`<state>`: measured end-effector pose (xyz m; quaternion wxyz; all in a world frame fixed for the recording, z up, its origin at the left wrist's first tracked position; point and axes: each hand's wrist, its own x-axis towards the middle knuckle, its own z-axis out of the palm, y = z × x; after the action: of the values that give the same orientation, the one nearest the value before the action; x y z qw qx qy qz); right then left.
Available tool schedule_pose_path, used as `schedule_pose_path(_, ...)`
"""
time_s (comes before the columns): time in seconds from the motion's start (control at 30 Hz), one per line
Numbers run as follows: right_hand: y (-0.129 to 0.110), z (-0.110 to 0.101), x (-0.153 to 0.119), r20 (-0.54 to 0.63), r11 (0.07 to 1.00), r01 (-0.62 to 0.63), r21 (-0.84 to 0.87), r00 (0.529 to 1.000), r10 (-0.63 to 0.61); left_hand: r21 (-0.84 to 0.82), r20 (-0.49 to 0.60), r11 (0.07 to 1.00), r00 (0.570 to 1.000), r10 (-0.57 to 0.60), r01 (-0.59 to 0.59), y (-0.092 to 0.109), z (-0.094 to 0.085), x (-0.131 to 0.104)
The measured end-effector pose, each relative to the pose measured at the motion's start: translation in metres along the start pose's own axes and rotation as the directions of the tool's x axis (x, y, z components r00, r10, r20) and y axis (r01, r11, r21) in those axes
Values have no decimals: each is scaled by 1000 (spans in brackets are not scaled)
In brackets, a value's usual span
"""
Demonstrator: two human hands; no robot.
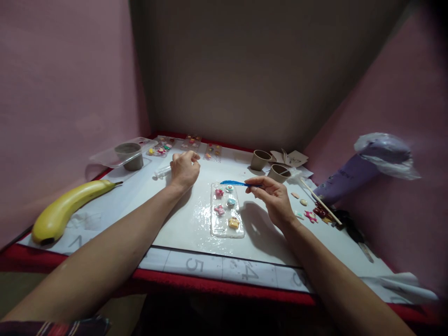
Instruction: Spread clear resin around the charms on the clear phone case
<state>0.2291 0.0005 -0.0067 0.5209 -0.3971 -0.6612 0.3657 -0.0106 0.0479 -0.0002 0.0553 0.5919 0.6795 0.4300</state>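
Observation:
My right hand [271, 198] pinches a thin blue plastic knife [234, 183] by its right end. The blade points left over the top edge of a clear phone case [224, 232]. This case lies on the white board, with several small charms on it, among them a yellow one [234, 222], a blue one [231, 202] and a pink bow [219, 210]. Clear glossy material spreads around the case. To the upper left of it, my left hand [185, 169] is loosely curled, and nothing shows between its fingers. A clear syringe-like tube [163, 172] lies beside it, partly hidden.
On the left are a yellow banana-shaped object [72, 205] and a cup [133, 161] under a clear lid. More decorated cases [213, 152] lie at the back. Two brown cups [261, 159], loose charms [311, 216], a wooden stick [322, 203] and a purple plastic-wrapped object [364, 161] stand or lie right.

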Motion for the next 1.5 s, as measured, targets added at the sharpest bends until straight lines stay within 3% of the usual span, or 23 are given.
schedule_pose_path(0.23,1,-1,-3,-5,988,44,-149,999,-45,9,2,1000,1000,-2,2,0,1,0)
schedule_pose_path(0.57,-7,2,-9,-22,847,310,-431,935,-353,-7,-3,1000,1000,13,-13,-3,3,1)
schedule_pose_path(0.97,-5,2,-6,-100,766,300,-569,899,-426,-16,13,1000,1000,23,-23,-5,4,2)
schedule_pose_path(1.1,-4,1,-5,-139,769,258,-584,902,-409,-11,16,1000,1000,25,-24,-5,4,2)
schedule_pose_path(1.5,7,-3,1,-184,822,62,-567,962,-200,-20,22,1000,1000,20,-20,-4,4,2)
